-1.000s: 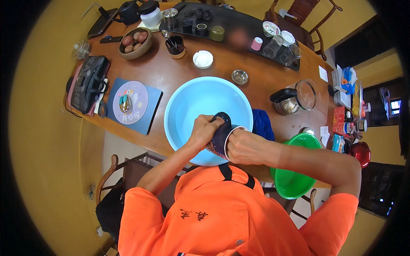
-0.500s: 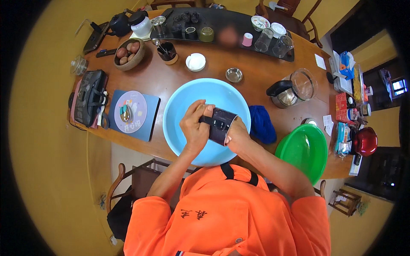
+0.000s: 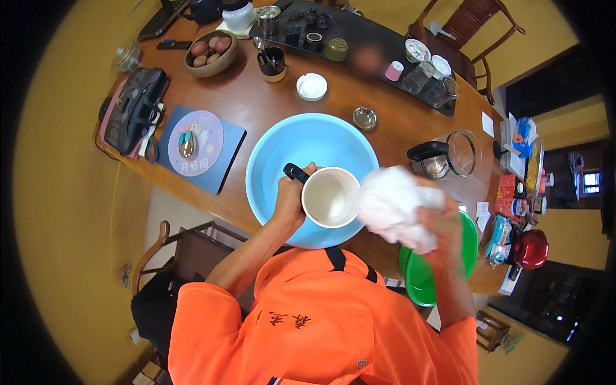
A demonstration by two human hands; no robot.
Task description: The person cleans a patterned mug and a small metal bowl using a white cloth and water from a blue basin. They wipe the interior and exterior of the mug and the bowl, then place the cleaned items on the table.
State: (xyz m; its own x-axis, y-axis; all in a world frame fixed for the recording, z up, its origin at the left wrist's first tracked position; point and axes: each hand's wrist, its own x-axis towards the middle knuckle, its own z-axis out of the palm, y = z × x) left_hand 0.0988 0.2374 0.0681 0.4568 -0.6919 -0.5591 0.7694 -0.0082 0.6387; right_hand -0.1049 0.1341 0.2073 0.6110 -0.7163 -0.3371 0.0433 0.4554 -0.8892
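Over the light blue basin [image 3: 273, 151], my left hand [image 3: 289, 203] is closed around a dark-handled mug [image 3: 330, 197]. The mug's mouth is turned toward me and shows a cream-white inside. Just right of the mug, my right hand [image 3: 441, 221] grips a bunched white cloth [image 3: 396, 204], blurred by motion. The cloth is close to the mug's rim; I cannot tell whether they touch. Below my right hand stands a green basin [image 3: 420, 276], partly covered by my forearm.
A glass kettle [image 3: 443, 157] stands to the right. Beyond the blue basin sit a small metal dish [image 3: 364, 118] and a white ashtray [image 3: 312, 86]. A black tray [image 3: 378, 29] carries cups and glasses. At left are a bowl [image 3: 221, 64] of round things, a bag [image 3: 133, 112] and a blue mat [image 3: 228, 151].
My right hand has come out of the mug and moved right, now with the white cloth in view. The mug has turned so its inside shows. My view has shifted slightly.
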